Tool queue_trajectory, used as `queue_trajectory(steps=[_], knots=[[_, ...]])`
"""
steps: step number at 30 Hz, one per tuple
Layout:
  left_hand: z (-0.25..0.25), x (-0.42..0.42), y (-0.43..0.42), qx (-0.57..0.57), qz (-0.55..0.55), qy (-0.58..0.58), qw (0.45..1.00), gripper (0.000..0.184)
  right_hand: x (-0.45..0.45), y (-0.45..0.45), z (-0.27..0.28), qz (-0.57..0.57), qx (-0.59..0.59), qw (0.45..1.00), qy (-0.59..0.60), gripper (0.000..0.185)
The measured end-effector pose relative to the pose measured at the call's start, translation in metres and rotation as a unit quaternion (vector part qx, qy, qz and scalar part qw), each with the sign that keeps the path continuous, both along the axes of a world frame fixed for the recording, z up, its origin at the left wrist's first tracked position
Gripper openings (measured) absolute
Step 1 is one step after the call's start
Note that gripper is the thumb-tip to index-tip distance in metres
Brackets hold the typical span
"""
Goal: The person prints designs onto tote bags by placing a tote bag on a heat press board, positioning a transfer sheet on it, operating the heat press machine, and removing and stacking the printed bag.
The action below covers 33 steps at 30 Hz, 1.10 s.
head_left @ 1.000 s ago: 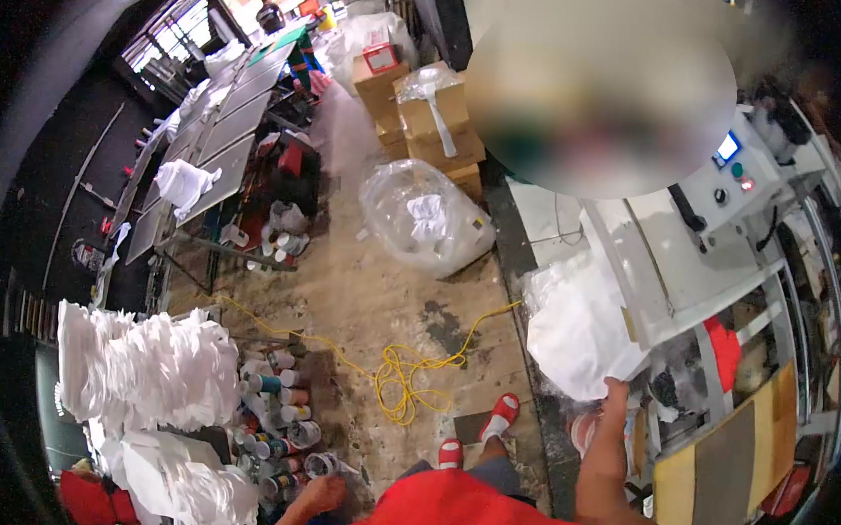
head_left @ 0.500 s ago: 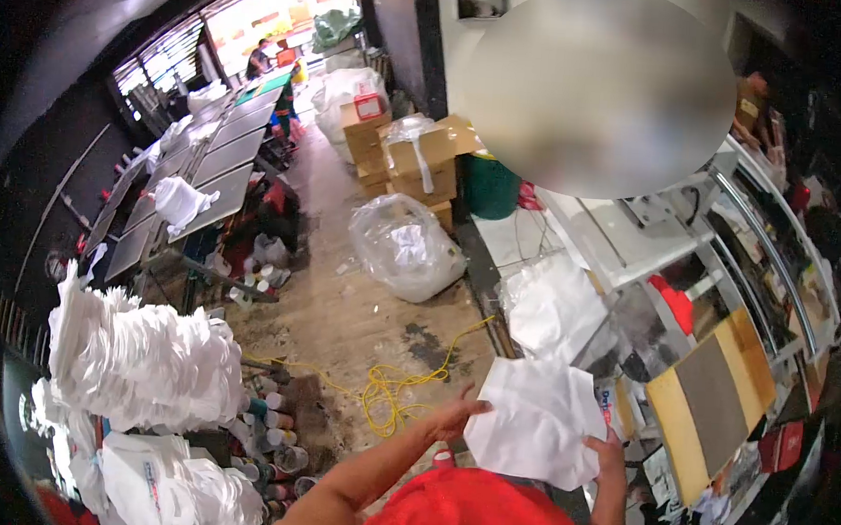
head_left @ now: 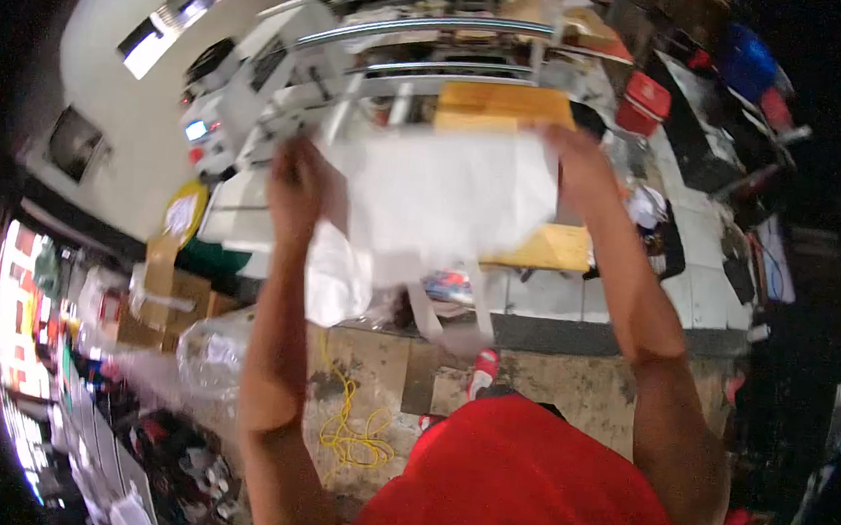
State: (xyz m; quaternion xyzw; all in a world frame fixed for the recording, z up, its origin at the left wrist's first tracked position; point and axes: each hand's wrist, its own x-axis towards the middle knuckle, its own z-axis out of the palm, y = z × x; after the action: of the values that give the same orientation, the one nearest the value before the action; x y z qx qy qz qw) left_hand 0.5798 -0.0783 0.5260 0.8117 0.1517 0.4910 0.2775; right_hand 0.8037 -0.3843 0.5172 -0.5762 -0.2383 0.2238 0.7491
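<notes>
A white tote bag hangs stretched between my two hands, slightly blurred by motion. Its handles dangle from the lower edge. My left hand is closed at the bag's left upper corner, while my right hand grips the right upper corner. Behind the bag, and partly hidden by it, lies a wooden board on the white frame. A second white cloth piece shows beneath the bag's left side.
Metal rails cross behind the board. To the right sits a red box on the white tiled ledge. A tangled yellow cord lies on the floor. Further left are cardboard boxes and a clear plastic bag.
My view has swung right to face the wooden board. Both hands have lifted the bag out at arm's length and spread it, with its handles now hanging down.
</notes>
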Motion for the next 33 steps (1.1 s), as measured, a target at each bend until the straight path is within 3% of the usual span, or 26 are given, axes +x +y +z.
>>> queue_trajectory(steps=[1,2,3,5,6,8,9,10,11,12,13,14,15,17,18,20,24,26,27,29,31,33], knots=[[0.033,0.033,0.011,0.205,0.063,-0.026,0.976,0.024,0.008,-0.006,0.048,-0.175,-0.082,0.97,-0.15,0.035],[0.081,0.061,-0.013,0.102,-0.058,-0.145,0.982,0.025,0.017,-0.022,0.095,-0.249,-0.066,0.907,-0.333,0.035],[0.121,0.066,-0.032,0.348,0.154,-0.142,0.914,0.027,0.023,-0.042,0.133,-0.309,-0.048,0.805,-0.503,0.035],[0.17,0.081,-0.087,0.227,0.092,-0.285,0.927,0.029,0.039,-0.071,0.156,-0.381,0.145,0.799,-0.443,0.029],[0.158,0.101,-0.074,0.224,0.086,-0.284,0.928,0.029,0.042,-0.073,0.154,-0.385,0.14,0.797,-0.443,0.029],[0.104,0.147,-0.031,0.028,-0.147,-0.398,0.905,0.025,0.048,-0.071,0.151,-0.487,0.098,0.689,-0.529,0.033],[0.077,0.163,-0.028,0.335,0.155,-0.168,0.914,0.018,0.086,-0.08,0.114,-0.297,0.156,0.848,-0.41,0.028],[0.044,0.186,-0.038,0.326,0.089,-0.091,0.937,0.011,0.11,-0.055,0.066,-0.463,-0.204,0.724,-0.469,0.027],[0.0,0.21,-0.042,0.169,0.027,0.045,0.984,0.012,0.108,-0.049,0.04,-0.328,-0.187,0.843,-0.383,0.027],[-0.066,0.227,-0.035,0.175,0.028,0.218,0.96,0.016,0.149,-0.045,-0.035,-0.244,-0.356,0.824,-0.366,0.023],[-0.127,0.234,-0.035,0.064,-0.031,0.366,0.928,0.025,0.16,-0.045,-0.107,-0.166,-0.399,0.844,-0.319,0.02],[-0.203,0.229,-0.031,0.132,-0.033,0.424,0.895,0.034,0.163,-0.047,-0.178,-0.085,-0.441,0.816,-0.363,0.021],[-0.208,0.214,-0.053,0.08,-0.062,0.501,0.859,0.04,0.134,-0.054,-0.206,-0.096,-0.466,0.82,-0.317,0.019],[-0.239,0.181,-0.084,0.075,-0.011,0.408,0.91,0.038,0.094,-0.064,-0.241,-0.185,-0.41,0.83,-0.33,0.016],[-0.24,0.183,-0.085,0.074,-0.015,0.413,0.907,0.038,0.092,-0.065,-0.243,-0.183,-0.413,0.831,-0.325,0.016],[-0.242,0.174,-0.093,0.042,0.001,0.321,0.946,0.036,0.08,-0.07,-0.246,-0.248,-0.294,0.853,-0.353,0.014],[-0.247,0.159,-0.088,0.098,-0.004,0.274,0.957,0.037,0.077,-0.074,-0.243,-0.241,-0.298,0.867,-0.318,0.012],[-0.249,0.152,-0.089,-0.064,-0.023,0.318,0.946,0.036,0.076,-0.076,-0.242,-0.229,-0.294,0.874,-0.311,0.012],[-0.251,0.152,-0.09,-0.066,-0.024,0.317,0.946,0.036,0.077,-0.077,-0.24,-0.216,-0.287,0.881,-0.306,0.011],[-0.256,0.146,-0.092,-0.092,-0.013,0.21,0.973,0.032,0.076,-0.078,-0.238,-0.216,-0.28,0.877,-0.325,0.011],[-0.253,0.143,-0.092,-0.113,-0.018,0.206,0.972,0.03,0.072,-0.076,-0.238,-0.215,-0.27,0.873,-0.344,0.011],[-0.251,0.143,-0.088,-0.131,-0.026,0.202,0.97,0.029,0.066,-0.073,-0.239,-0.253,-0.316,0.822,-0.401,0.011]])
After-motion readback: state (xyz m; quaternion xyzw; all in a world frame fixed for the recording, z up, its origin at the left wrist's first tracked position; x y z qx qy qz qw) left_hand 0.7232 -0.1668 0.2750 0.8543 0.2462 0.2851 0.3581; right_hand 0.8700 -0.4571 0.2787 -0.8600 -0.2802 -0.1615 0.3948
